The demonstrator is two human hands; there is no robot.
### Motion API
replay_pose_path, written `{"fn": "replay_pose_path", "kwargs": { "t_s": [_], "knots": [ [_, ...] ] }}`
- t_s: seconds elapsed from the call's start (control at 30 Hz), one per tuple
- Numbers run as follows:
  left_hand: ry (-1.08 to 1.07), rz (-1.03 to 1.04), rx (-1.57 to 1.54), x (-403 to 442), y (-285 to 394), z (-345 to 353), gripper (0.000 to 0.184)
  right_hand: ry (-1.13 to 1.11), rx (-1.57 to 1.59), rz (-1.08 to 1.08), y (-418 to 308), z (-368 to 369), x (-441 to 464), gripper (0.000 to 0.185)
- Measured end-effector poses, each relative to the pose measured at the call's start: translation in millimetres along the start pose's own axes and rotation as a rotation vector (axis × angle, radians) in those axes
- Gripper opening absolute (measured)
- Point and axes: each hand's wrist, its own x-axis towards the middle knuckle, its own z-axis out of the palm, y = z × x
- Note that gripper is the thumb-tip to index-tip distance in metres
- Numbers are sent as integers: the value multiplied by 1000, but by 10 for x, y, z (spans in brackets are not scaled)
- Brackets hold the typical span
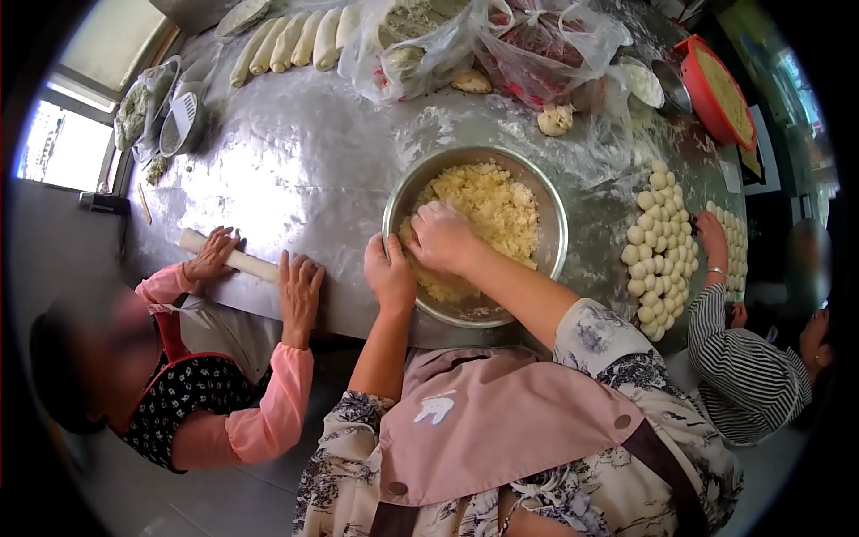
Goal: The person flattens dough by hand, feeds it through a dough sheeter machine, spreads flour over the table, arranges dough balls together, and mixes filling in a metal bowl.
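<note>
A large metal bowl (pixel 557 210) holds a yellow crumbly mixture (pixel 501 210). My left hand (pixel 390 271) grips the bowl's left rim, with the fingers at the edge. Inside the bowl, my right hand (pixel 442 237) is curled down into the left part of the mixture, its fingertips partly hidden. The bowl rests on a metal table (pixel 340 170) dusted with flour.
At left, a person's two hands press a dough roll (pixel 255 266). Several dough logs (pixel 286 43) and plastic bags (pixel 546 45) lie at the back. Many dough balls (pixel 658 251) sit at right, near another person's hand. A red basin (pixel 716 89) stands beyond.
</note>
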Motion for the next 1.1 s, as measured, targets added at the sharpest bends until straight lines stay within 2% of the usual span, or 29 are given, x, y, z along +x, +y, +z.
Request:
{"fn": "replay_pose_path", "kwargs": {
  "t_s": [0.2,0.3,0.4,0.5,0.6,0.7,0.8,0.83,0.9,1.03,1.1],
  "knots": [
    [18,-2,0,33,-62,16,22,-159,21,-18,-61,-128,-65,42],
    [78,66,108,16,-18,27,23,-142,43,-57,-18,-74,-134,42],
    [83,79,47,38,-110,63,23,-28,27,-163,42,-32,-306,41],
    [80,95,19,40,-117,72,23,-16,64,-154,43,-57,-488,41],
    [97,134,87,25,-46,46,23,-164,101,-114,40,-201,-661,41],
    [54,42,35,31,-55,57,21,-290,121,-75,136,-322,-828,38],
    [33,19,-18,10,-16,48,22,-387,369,-77,440,-419,-916,35],
    [20,-2,-19,13,-25,49,22,-291,425,-30,514,-461,-911,26],
    [24,11,-38,17,-61,63,22,-223,401,59,696,-597,-801,20],
    [21,19,-37,7,-37,52,22,-142,299,311,751,-877,-507,26],
    [17,10,-34,-6,-18,39,23,31,223,300,878,-769,-412,34]
  ]
}}
